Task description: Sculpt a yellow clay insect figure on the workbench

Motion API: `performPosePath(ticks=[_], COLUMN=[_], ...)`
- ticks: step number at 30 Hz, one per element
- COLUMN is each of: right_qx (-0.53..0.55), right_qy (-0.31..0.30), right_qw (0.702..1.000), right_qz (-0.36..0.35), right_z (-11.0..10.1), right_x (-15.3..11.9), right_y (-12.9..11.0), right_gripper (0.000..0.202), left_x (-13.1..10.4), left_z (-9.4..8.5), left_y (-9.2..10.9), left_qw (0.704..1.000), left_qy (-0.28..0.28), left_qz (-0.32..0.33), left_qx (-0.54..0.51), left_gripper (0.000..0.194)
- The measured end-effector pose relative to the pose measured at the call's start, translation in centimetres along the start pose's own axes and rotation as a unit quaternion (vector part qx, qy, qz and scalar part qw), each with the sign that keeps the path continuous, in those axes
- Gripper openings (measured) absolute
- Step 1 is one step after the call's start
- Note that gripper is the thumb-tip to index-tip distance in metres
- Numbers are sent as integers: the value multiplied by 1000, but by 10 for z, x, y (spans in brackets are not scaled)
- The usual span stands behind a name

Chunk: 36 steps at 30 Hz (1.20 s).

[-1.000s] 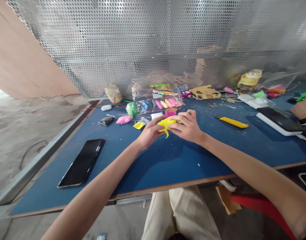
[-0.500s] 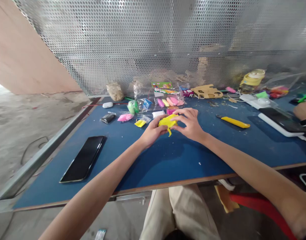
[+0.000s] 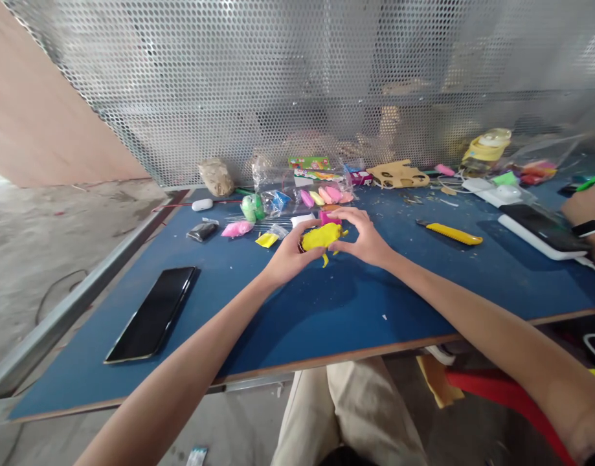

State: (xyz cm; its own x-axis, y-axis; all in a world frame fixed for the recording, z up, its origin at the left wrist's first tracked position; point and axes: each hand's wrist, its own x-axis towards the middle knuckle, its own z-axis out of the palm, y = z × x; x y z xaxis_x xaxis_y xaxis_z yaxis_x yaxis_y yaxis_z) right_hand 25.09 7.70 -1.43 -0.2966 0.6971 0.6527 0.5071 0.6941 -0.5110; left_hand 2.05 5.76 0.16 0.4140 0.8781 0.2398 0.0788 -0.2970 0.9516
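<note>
A lump of yellow modelling clay (image 3: 321,237) is held just above the blue table, with a thin strip hanging from its lower edge and small bits sticking out on the right. My left hand (image 3: 291,252) is closed on its left side, thumb in front and fingers behind. A dark edge shows beside that palm. My right hand (image 3: 362,239) curves round the clay's right end, its thumb against the front and its fingertips at the back. Just behind lie a magenta piece (image 3: 329,217) and a white packet (image 3: 303,220), both partly covered by my fingers.
Clay packets, pink (image 3: 237,228), yellow (image 3: 267,240) and black (image 3: 202,230), lie left of my hands. A phone (image 3: 153,314) rests at the left. A yellow utility knife (image 3: 450,232) and a power bank (image 3: 542,241) are rightward. Perforated metal (image 3: 278,84) stands behind.
The clay has turned in my hands, showing a broader yellow face and a dark edge at left. My right fingers have spread wider, and the view has shifted slightly.
</note>
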Motion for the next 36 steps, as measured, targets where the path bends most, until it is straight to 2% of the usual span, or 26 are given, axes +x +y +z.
performPosePath(ticks=[4,8,13,17,21,25,30,33,36], right_qx=[47,65,61,105,140,116,56,11,-52], right_qy=[-24,-52,-100,-90,-61,-28,8,49,48], right_qw=[999,995,990,985,978,986,995,998,996], right_qz=[12,50,81,99,140,117,88,26,-52], right_z=[-12,-16,-12,-7,-2,3,4,1,-1], right_x=[2,2,2,2,2,0,-1,0,1], right_y=[3,6,2,-4,-10,-13,-13,-13,-14], right_gripper=[46,37,39,37,33,28,28,26,16], left_x=[-1,-1,-1,-1,-2,1,4,3,2], left_z=[2,1,-2,-4,-5,-6,-3,-3,-3], left_y=[1,-1,-2,0,4,1,-8,-10,-9], left_qw=[1000,999,994,975,966,967,968,967,969], left_qy=[6,22,0,-26,-13,37,83,96,89], left_qz=[-4,5,40,91,99,79,79,82,84], left_qx=[2,28,105,201,239,240,224,220,215], left_gripper=[77,68,63,60,58,40,32,31,31])
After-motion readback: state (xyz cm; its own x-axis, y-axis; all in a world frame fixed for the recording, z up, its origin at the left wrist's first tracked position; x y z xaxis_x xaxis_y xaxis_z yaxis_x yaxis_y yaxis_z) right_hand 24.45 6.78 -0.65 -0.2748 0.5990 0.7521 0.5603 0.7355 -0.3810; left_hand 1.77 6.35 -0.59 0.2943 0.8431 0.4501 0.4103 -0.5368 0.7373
